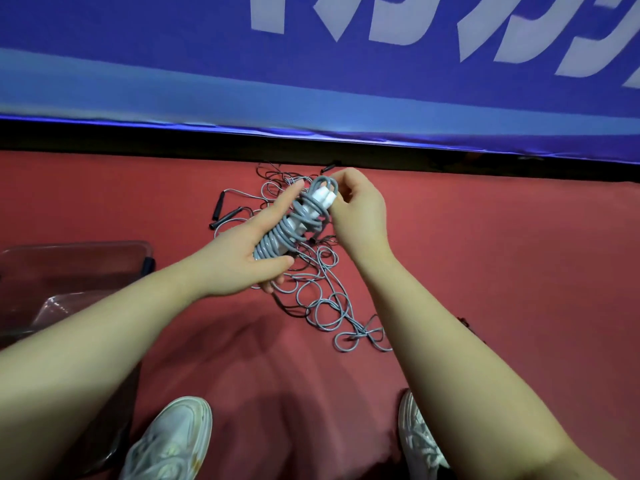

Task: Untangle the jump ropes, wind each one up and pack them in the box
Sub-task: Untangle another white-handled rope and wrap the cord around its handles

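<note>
The left grip holds a wound jump rope from beneath. Its fingers lie along the far side of the bundle and its thumb is clamped across the lower grey coils. The right grip is closed at the bundle's upper end, its fingertips pinching the grey loop that arches over the white handles. The two handles lie side by side inside the winding, and only their top ends show clearly. The bundle is tilted, with its lower end toward the left palm and its upper end toward the right fingers, and it is held up over the floor.

Directly below and behind the bundle, a tangle of loose ropes lies on the red floor, with thicker grey cord mixed among thinner dark cord. Two black handles lie at its left edge. I cannot tell whether any strand runs from the bundle down into the tangle.

A clear plastic box sits on the floor to the left, partly behind the left forearm and well apart from the tangle. A blue banner with white lettering runs along the far side. Two white shoes show at the bottom edge.
</note>
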Action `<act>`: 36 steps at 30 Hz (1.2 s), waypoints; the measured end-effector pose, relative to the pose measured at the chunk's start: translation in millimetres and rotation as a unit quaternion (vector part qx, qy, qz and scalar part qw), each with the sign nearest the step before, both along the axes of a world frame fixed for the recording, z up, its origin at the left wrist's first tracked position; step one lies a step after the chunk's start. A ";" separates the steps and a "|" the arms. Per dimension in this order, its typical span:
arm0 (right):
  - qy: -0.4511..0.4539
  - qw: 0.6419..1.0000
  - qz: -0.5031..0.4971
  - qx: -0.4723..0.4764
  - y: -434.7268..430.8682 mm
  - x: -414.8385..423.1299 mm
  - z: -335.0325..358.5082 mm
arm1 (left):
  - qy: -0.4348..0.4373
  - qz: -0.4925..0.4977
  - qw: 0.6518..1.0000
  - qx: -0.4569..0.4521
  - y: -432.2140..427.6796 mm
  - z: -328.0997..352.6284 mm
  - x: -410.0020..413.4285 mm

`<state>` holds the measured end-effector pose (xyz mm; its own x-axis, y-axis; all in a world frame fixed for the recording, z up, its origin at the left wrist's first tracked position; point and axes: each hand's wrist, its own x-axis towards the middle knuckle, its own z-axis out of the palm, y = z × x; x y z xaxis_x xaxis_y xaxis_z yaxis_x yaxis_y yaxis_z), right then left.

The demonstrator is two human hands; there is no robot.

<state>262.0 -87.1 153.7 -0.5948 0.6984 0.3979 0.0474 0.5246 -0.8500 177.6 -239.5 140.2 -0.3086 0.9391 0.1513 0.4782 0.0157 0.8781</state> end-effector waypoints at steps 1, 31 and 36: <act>-0.002 1.000 0.002 0.010 -0.7 -0.2 0.5 | 0.002 0.000 1.000 -0.005 -1.7 1.5 -1.8; -0.193 0.977 0.094 0.018 11.1 10.7 17.1 | 0.373 0.139 0.912 -0.103 1.8 -3.9 -10.8; -0.269 0.942 0.197 0.050 27.5 14.0 21.7 | 0.441 0.127 0.881 -0.115 0.0 -11.2 -13.7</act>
